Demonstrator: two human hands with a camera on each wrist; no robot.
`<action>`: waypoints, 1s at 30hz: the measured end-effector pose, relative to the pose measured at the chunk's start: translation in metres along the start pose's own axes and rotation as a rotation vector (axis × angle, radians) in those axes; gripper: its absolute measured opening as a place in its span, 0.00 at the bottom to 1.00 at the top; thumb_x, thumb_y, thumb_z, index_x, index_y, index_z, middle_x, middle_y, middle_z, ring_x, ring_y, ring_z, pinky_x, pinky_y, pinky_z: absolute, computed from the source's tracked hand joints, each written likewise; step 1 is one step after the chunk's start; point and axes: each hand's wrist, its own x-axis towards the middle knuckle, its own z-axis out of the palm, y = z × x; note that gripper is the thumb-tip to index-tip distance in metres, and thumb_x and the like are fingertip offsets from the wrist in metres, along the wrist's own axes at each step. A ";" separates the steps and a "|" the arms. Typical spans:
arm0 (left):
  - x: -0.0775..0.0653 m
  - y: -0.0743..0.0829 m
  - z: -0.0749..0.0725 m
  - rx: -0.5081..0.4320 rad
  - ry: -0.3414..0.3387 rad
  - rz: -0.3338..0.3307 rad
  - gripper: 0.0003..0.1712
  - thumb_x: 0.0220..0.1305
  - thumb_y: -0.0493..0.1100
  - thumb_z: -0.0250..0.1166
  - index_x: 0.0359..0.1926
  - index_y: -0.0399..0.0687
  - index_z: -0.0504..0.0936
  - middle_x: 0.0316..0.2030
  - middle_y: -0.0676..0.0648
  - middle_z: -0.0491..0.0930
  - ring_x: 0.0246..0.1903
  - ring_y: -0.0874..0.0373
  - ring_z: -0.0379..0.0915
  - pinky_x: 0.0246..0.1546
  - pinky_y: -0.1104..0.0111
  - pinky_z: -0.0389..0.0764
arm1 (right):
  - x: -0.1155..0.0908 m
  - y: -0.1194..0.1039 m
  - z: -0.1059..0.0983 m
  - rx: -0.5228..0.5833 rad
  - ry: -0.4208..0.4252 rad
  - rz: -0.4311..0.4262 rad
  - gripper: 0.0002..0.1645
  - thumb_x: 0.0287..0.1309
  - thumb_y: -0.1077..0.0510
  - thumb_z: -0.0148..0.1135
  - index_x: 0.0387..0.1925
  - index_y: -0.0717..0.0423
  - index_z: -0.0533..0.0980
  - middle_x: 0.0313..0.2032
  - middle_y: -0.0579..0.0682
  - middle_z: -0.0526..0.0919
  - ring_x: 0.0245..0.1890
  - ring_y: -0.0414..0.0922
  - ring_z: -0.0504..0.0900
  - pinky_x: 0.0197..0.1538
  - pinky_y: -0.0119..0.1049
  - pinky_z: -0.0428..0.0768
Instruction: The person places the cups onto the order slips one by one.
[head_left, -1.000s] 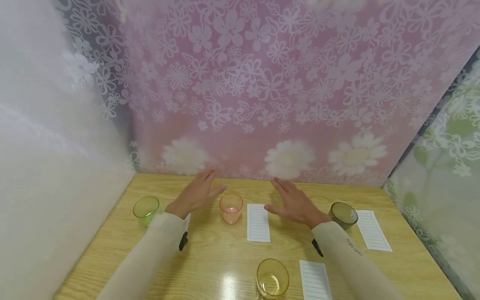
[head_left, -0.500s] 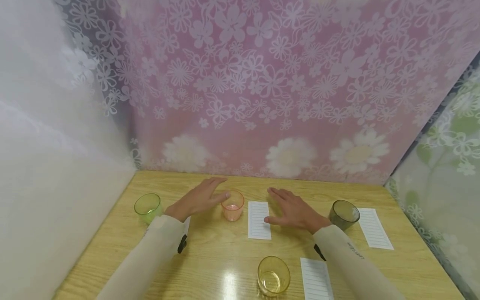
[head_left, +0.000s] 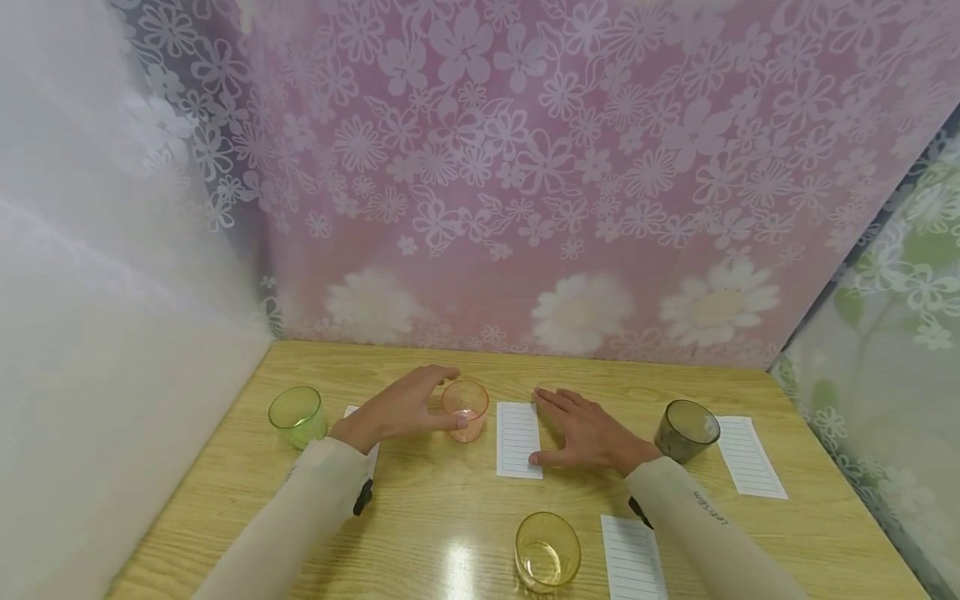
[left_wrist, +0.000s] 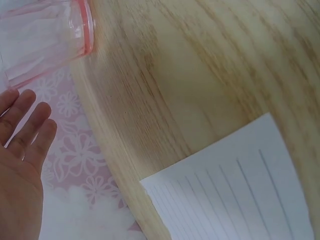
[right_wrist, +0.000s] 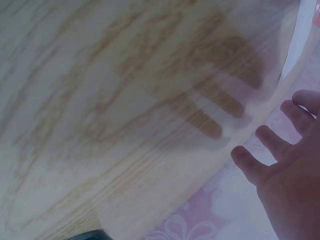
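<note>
Pink floral cloth (head_left: 480, 217) backs the wooden table (head_left: 420, 537); pale sheeting (head_left: 127, 300) stands left; green-patterned cloth (head_left: 888, 350) right.

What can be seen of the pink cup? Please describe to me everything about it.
The pink cup looks like transparent plastic or glass, round, with a stronger coral rim, narrowing towards its base. It stands upright on the wooden table, apart from the lined paper slip to its right. The left hand is at its left side, thumb overlapping its front in the head view; whether it touches the cup, I cannot tell.
</note>
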 end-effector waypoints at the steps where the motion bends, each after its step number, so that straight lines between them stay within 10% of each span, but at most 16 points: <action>1: 0.000 0.000 0.001 0.006 -0.003 -0.001 0.57 0.66 0.76 0.70 0.84 0.50 0.66 0.80 0.46 0.69 0.79 0.46 0.65 0.78 0.43 0.69 | 0.000 0.000 0.000 -0.003 0.001 -0.002 0.63 0.65 0.24 0.67 0.86 0.56 0.59 0.85 0.58 0.61 0.82 0.69 0.61 0.74 0.78 0.66; 30: -0.001 -0.002 0.012 -0.038 0.035 0.001 0.50 0.67 0.67 0.76 0.80 0.50 0.70 0.66 0.51 0.80 0.71 0.49 0.75 0.70 0.46 0.78 | -0.004 0.001 0.011 -0.029 -0.047 -0.012 0.63 0.63 0.21 0.66 0.86 0.50 0.60 0.86 0.51 0.59 0.86 0.66 0.54 0.80 0.74 0.57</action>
